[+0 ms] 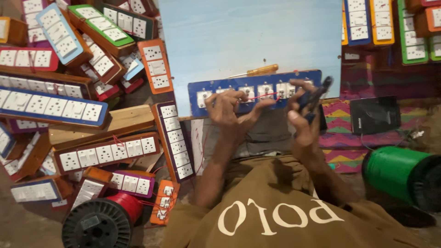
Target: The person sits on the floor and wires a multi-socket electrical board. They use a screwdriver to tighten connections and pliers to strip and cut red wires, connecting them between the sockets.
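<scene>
A long blue panel [216, 88] with several white switch backs lies along the near edge of a light blue board [248, 36]. My left hand [229, 112] pinches a thin red wire [257, 97] stretched across the panel's terminals. My right hand [303, 119] grips dark-handled pliers [319, 92], their jaws raised at the panel's right end. A screwdriver with a yellow-orange handle [261, 70] rests on the board just behind the panel.
Heaps of wooden switch boards with white sockets [92, 115] fill the left side, and more stand at the top right [381, 23]. A red wire spool [103, 220] sits at the lower left, a green spool [399, 172] at the right, beside a black flat case [374, 115] on a patterned mat.
</scene>
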